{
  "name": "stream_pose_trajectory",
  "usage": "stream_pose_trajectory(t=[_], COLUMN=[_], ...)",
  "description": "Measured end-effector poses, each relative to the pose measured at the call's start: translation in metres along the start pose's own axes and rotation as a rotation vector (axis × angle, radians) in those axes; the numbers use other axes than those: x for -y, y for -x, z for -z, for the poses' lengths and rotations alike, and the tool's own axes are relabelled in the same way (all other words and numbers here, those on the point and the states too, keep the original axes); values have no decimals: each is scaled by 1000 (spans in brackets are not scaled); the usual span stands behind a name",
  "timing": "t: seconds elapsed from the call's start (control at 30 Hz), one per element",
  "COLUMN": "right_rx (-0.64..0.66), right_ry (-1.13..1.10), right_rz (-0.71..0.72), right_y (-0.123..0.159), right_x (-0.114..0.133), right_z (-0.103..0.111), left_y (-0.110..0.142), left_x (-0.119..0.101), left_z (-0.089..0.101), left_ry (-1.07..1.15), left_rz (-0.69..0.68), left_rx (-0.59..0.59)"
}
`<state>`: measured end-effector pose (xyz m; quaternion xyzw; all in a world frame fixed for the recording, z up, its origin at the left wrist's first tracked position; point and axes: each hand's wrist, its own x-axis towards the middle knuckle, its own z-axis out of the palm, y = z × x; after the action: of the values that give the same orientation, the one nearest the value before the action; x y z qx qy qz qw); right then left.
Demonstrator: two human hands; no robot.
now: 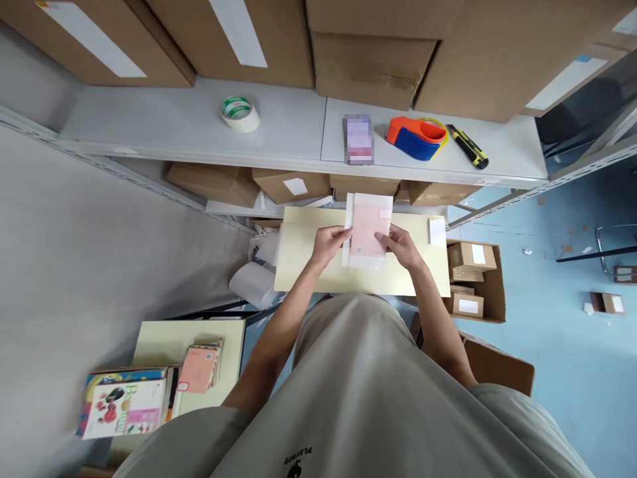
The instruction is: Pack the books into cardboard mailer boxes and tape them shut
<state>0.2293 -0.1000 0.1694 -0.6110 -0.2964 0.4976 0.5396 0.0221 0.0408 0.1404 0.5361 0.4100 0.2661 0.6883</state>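
Observation:
A pink book (365,229) lies against or inside a pale, see-through sleeve (371,198); I cannot tell which. Both are held over the cream tabletop (311,272). My left hand (329,244) pinches the left edge of the sleeve between thumb and fingers. On the other side, my right hand (404,247) is closed on the book's right edge, thumb on the pink cover and fingers behind it. A small white pad or label stack (437,232) rests at the tabletop's right end.
Above, a grey shelf (288,126) carries a tape roll (240,114), a blurred phone-like item (359,139), an orange-blue tape dispenser (417,137) and a utility knife (468,147). Books (127,405) and a pink-topped stack (198,369) sit lower left. Cartons (472,255) stand right.

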Motion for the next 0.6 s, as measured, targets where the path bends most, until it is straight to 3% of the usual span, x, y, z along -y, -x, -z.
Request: stream_pose_trajectory(t=[0.2,0.37,0.43,0.53,0.6], right_rx=[41,38,-41,-266,-288], right_ry=[24,40,94,218,221], right_rz=[50,69,97,199,236], right_y=[-19,-28,-31,-31,-30], right_x=[7,-1,-6,-9,-10], right_z=[-47,-70,-76,-92,-112], left_y=[6,9,9,9,10], left_x=[-7,-8,-9,-10,-11], left_z=[35,54,60,67,67], left_ry=[-44,-57,-62,-106,-190], left_rz=[-141,-160,-177,-228,-264], left_rx=[-191,-273,-298,-350,-376])
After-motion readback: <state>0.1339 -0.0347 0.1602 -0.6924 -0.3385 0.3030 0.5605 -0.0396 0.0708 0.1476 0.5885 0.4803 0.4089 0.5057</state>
